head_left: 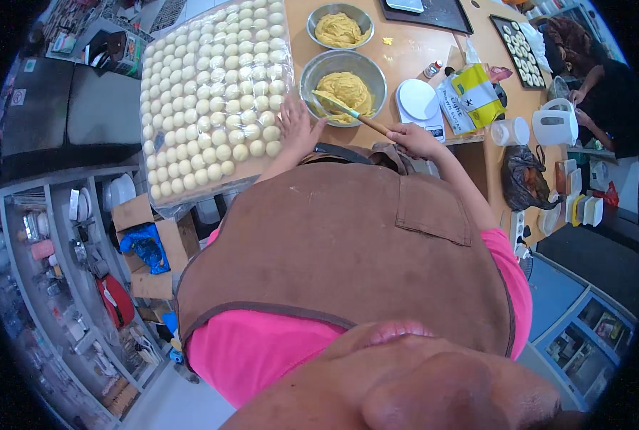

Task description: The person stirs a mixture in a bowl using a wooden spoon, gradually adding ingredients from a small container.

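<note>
My right hand (pixel 414 140) is closed round the wooden handle of a spatula (pixel 368 122). The spatula's pale blade lies slanted in yellow dough (pixel 345 90) inside a metal bowl (pixel 378 72). My left hand (pixel 298 127) has its fingers apart, between that bowl and a large board of round pale dough balls (pixel 219 136) under clear plastic. Its fingertips come close to the dough balls at the board's right edge; whether they touch the plastic I cannot tell. Behind the first bowl stands a smaller metal bowl (pixel 310 27) with more yellow dough (pixel 339 30).
Right of the bowls are a white kitchen scale (pixel 418 99), a small bottle (pixel 432 69) and a yellow-and-white sugar bag (pixel 471 99). Farther right stand a clear tub (pixel 510 132), a white jug (pixel 554 123) and a dark tray of pieces (pixel 518 50). Another person (pixel 613 107) works there.
</note>
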`<state>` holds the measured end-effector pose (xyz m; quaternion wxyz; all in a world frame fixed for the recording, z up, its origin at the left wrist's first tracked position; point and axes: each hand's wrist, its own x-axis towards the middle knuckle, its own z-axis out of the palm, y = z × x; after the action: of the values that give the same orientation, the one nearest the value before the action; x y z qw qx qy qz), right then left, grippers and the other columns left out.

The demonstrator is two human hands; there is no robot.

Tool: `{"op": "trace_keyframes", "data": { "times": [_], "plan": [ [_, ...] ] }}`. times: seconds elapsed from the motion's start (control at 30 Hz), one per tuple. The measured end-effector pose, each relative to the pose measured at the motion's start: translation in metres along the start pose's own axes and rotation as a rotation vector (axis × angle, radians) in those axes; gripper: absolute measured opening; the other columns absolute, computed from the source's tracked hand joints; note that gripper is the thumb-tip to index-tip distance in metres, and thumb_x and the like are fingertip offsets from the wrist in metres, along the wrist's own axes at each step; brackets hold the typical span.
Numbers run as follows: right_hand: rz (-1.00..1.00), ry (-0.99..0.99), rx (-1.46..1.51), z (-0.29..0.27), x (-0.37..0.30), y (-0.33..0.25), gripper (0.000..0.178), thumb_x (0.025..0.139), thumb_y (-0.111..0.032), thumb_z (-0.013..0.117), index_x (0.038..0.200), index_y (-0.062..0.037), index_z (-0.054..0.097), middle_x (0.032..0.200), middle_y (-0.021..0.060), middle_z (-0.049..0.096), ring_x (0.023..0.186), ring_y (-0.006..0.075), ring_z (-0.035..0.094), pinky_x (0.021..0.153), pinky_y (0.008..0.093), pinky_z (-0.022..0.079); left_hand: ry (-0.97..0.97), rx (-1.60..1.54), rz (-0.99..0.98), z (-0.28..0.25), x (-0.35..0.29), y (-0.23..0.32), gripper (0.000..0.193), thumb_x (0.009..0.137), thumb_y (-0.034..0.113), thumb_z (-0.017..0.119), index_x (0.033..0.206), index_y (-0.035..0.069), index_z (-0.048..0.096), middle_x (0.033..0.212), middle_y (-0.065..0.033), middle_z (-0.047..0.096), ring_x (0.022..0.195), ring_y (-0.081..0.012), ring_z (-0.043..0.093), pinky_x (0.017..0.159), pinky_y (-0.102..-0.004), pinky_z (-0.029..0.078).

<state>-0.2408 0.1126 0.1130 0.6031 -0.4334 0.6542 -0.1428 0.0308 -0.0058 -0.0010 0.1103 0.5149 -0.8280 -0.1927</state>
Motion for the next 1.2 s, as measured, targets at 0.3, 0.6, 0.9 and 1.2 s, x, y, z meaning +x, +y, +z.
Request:
{"op": "trace_keyframes", "data": {
  "times": [0.3, 0.6, 0.9, 1.2],
  "plan": [
    [-0.027, -0.007, 0.023, 0.002, 0.007, 0.005, 0.035, 0.093, -0.026, 0.047, 0.126, -0.0128, 0.05, 0.053, -0.0057, 0.038, 0.039, 0.0038, 0.034, 0.034, 0.0197, 0.027, -0.044, 0.081, -0.04, -0.012, 0.008, 0.008, 0.089, 0.084, 0.065, 0.034, 0.14, -0.002, 0.018, 0.148, -0.0216, 0.001, 0.135, -0.0395, -0.01, 0.103, -0.0565, -0.01],
    [-0.028, -0.013, -0.088, 0.002, -0.005, -0.012, 0.035, 0.092, -0.029, 0.05, 0.122, -0.0106, 0.053, 0.055, -0.0041, 0.042, 0.042, 0.0046, 0.036, 0.037, 0.0214, 0.029, 0.008, -1.223, -0.412, 0.004, 0.043, -0.043, 0.064, 0.09, 0.048, 0.041, 0.135, 0.005, 0.028, 0.12, -0.017, 0.048, 0.105, -0.0274, 0.05, 0.092, -0.0422, 0.039],
    [-0.189, 0.152, -0.545, -0.003, -0.025, -0.042, 0.038, 0.088, -0.03, 0.05, 0.117, -0.0069, 0.056, 0.094, 0.0202, 0.063, 0.086, 0.0354, 0.061, 0.077, 0.0413, 0.046, -0.095, -1.876, -0.584, -0.027, 0.043, -0.027, 0.083, 0.086, 0.064, 0.031, 0.138, 0.003, 0.011, 0.114, -0.0187, 0.048, 0.099, -0.0279, 0.052, 0.088, -0.0408, 0.046],
    [-0.175, 0.199, -0.859, -0.001, -0.045, -0.06, 0.038, 0.088, -0.029, 0.05, 0.12, -0.0102, 0.054, 0.085, 0.0211, 0.062, 0.082, 0.0366, 0.06, 0.073, 0.0449, 0.046, -0.144, -1.875, -0.57, -0.027, 0.023, -0.018, 0.09, 0.083, 0.069, 0.028, 0.139, 0.001, 0.005, 0.118, -0.0222, 0.041, 0.105, -0.0354, 0.049, 0.09, -0.0495, 0.045]
  ]
}}
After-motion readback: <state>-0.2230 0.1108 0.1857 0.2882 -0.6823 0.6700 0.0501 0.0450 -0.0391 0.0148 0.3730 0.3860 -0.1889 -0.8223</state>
